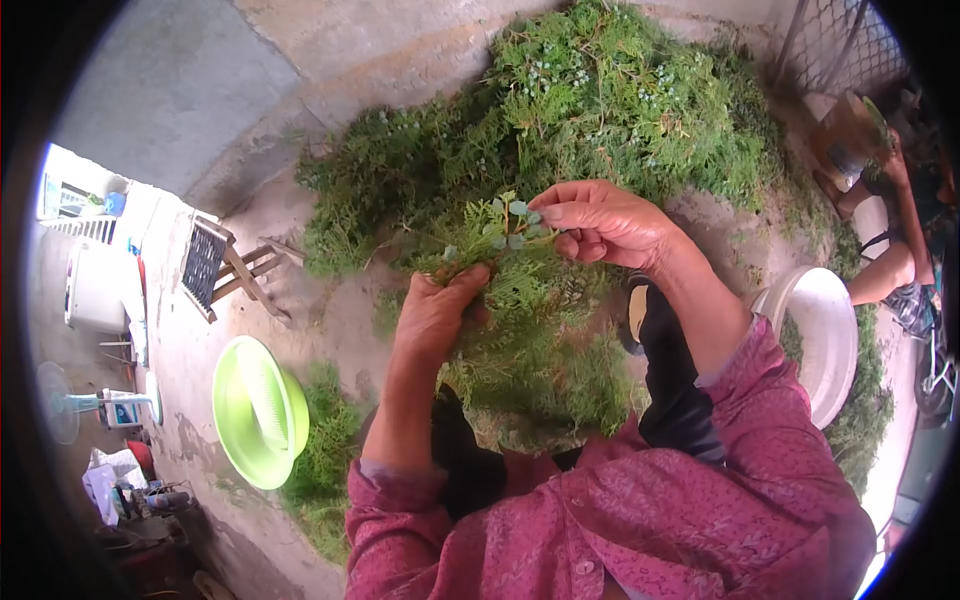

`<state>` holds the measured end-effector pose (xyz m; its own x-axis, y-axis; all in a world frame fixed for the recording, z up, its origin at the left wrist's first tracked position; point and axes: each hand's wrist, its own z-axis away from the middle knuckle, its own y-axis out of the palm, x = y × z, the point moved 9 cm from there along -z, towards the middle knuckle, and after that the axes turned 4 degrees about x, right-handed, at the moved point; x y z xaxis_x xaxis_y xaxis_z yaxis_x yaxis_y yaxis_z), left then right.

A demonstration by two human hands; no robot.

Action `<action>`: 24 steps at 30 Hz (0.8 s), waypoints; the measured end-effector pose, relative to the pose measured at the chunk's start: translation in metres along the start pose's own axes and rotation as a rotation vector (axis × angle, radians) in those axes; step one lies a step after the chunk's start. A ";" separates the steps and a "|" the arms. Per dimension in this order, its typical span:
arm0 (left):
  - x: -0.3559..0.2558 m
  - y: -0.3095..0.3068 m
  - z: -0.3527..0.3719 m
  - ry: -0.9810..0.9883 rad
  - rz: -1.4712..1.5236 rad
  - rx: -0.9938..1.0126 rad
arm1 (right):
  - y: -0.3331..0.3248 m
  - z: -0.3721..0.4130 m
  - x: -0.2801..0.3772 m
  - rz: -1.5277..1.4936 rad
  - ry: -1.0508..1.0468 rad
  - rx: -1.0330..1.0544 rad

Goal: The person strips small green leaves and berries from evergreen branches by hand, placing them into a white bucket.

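A green leafy sprig [515,285] with pale blue-green cones hangs in front of the person's lap. My left hand [440,307] is closed round its stem side, thumb on top. At the sprig's upper end, my right hand [608,226] pinches the tip beside a cluster of cones [518,224], thumb and forefinger together. Behind both hands lies a large heap of cut branches [610,100], with many small pale cones among the foliage. More foliage [540,385] lies below the hands, between the knees.
A lime-green basin [250,412] stands at the left beside loose greenery [325,470]. Beyond it are a folding stool [240,268] and a fan [85,402]. At the right are a white tub [830,345] and another person's arm and leg [890,270].
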<state>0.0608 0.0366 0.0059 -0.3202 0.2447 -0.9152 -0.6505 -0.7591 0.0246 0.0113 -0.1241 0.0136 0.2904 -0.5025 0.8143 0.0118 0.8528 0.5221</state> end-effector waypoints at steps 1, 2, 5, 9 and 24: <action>0.001 0.001 0.000 -0.005 -0.002 0.001 | 0.002 -0.001 -0.005 0.019 0.021 0.030; 0.000 0.005 -0.001 0.013 -0.006 0.030 | 0.003 -0.001 -0.003 0.031 0.008 0.022; -0.001 0.010 -0.002 0.031 0.009 0.064 | 0.002 -0.001 0.002 0.063 -0.041 -0.001; -0.001 0.008 -0.001 0.034 0.052 0.051 | 0.008 0.004 0.011 0.209 -0.069 -0.011; 0.003 0.001 0.004 0.048 -0.002 0.028 | -0.043 0.009 0.033 0.620 -0.218 -0.391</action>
<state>0.0565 0.0388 0.0048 -0.2862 0.2168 -0.9333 -0.6705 -0.7412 0.0334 0.0115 -0.1789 0.0203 0.1590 0.1025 0.9819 0.2580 0.9557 -0.1416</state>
